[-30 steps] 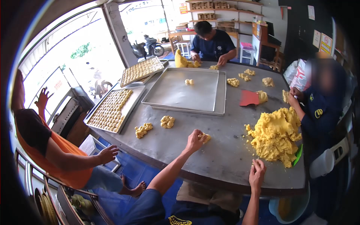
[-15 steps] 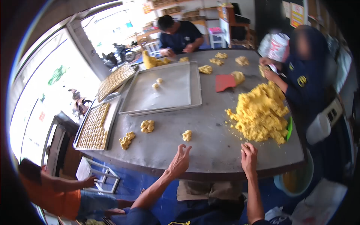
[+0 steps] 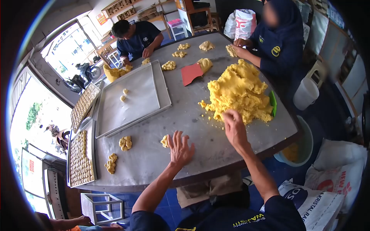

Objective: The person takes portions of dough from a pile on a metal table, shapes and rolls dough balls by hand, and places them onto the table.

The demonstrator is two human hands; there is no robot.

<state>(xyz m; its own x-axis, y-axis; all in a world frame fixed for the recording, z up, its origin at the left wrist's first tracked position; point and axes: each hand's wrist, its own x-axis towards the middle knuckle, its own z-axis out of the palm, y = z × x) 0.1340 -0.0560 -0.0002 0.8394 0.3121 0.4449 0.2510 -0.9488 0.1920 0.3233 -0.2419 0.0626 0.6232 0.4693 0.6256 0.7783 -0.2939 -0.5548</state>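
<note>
My left hand [image 3: 180, 149] is over the metal table [image 3: 154, 131], fingers spread, beside a small cluster of dough pieces [image 3: 165, 141] that it partly covers. At the near edge of the big yellow dough mound [image 3: 241, 92] is my right hand [image 3: 235, 127], its fingers bent together; what they hold, if anything, is hidden. Two more dough clusters [image 3: 125, 143] [image 3: 111, 163] lie to the left. A large metal tray [image 3: 129, 102] bears two small balls [image 3: 124, 95].
A tray of rolled balls [image 3: 81, 159] sits at the left edge, another behind it. Across the table a person [image 3: 138, 40] handles dough; a second person [image 3: 275, 42] works at the right. A red scraper [image 3: 191, 73] and green scraper [image 3: 273, 103] lie on the table.
The view has turned right. My right hand has moved forward to the mound. My left hand has gone from pinched fingers to spread ones beside the small cluster.
</note>
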